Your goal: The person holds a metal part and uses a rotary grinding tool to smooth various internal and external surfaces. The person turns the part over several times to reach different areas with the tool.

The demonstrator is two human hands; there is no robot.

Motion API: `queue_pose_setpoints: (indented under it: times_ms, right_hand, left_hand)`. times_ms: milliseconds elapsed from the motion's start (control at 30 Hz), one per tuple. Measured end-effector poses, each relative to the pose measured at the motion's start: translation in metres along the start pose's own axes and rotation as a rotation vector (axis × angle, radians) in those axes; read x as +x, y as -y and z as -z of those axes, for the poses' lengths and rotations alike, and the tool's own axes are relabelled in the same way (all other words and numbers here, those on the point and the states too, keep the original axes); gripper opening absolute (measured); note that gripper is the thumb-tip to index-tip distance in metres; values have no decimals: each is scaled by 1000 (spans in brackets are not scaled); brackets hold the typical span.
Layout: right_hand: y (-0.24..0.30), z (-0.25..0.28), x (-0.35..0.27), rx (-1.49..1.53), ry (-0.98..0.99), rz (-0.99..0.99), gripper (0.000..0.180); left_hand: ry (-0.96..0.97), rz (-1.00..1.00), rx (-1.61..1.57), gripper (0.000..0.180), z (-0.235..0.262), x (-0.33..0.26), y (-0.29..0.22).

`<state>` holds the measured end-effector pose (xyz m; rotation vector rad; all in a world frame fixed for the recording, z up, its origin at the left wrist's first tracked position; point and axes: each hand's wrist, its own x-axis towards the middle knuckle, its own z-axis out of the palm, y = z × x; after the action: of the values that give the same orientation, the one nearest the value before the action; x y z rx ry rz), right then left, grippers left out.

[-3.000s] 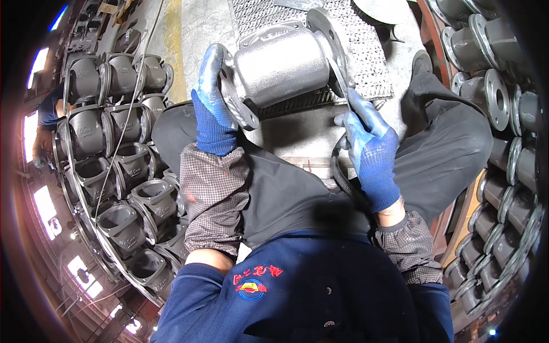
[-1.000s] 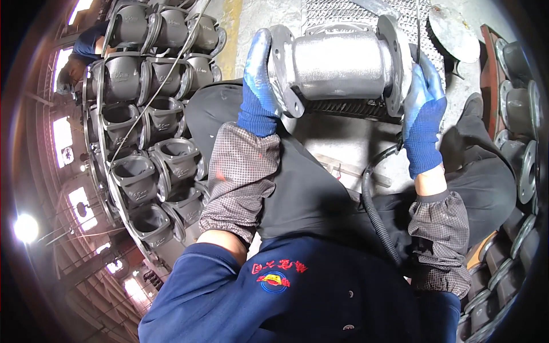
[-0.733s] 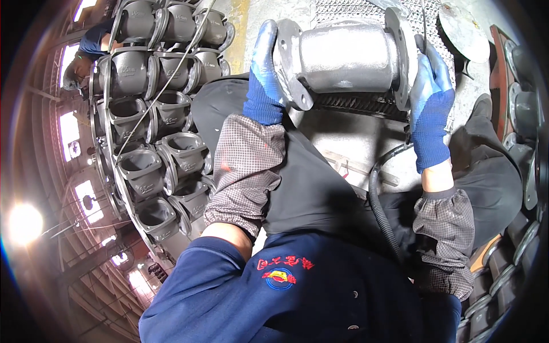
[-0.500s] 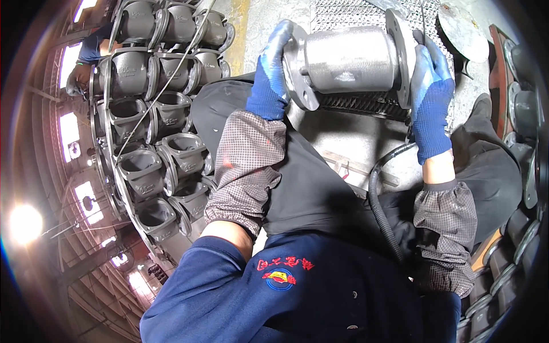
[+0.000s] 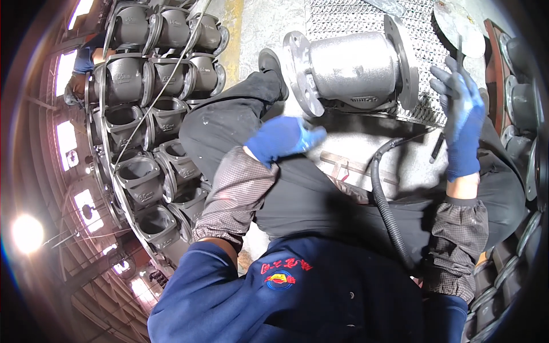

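Observation:
A grey cast-metal valve body [image 5: 354, 67] with a round flange at each end lies on its side on a metal mesh platform [image 5: 420, 111]. My left hand [image 5: 283, 140], in a blue coated glove, is below its left flange, apart from it and holding nothing, with fingers loosely stretched to the right. My right hand [image 5: 464, 114], gloved alike, is raised to the right of the right flange. A thin dark rod [image 5: 437, 150] shows above and below that hand and appears to be held in it; its middle is hidden by the fingers.
Stacked grey valve bodies [image 5: 128, 80] fill the left side, with another person's gloved hand [image 5: 74, 88] at their far edge. More castings [image 5: 520, 100] stand at right behind a reddish frame [image 5: 496, 68]. A black corrugated hose [image 5: 380, 194] runs by my legs. A round pale plate [image 5: 460, 28] lies far right.
Both hands have let go of the valve body, which now rests on the mesh. My left hand has drawn back toward me; my right has moved right and down, the rod moving with it.

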<state>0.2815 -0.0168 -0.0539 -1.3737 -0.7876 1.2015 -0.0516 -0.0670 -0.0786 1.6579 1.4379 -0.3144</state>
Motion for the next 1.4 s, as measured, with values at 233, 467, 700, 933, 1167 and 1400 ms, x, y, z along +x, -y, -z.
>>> queue_pose_setpoints:
  times_ms: [233,467,700,933,1167,1400]
  right_hand:
    - [17,21,-5,23,-97,-152,40]
    - [26,43,-14,152,-69,-147,44]
    - [18,100,-2,-274,-368,-14,42]
    - [7,113,-20,-112,-100,-120,47]
    - [50,62,-44,-145,232,349,43]
    - [59,26,-59,-135,455,173,32]
  left_hand:
    - [395,176,-609,54,-73,63,-57]
    - [359,282,-1312,26,-181,88,-122]
    - [588,-142,-1844,13,-87,44,-239]
    - [323,-495,-1266,62,-34,-35,-269]
    - [-293,-664,-396,64,-92,-45,-223]
    - [-381,-808,-857,38,-56,-33,-166]
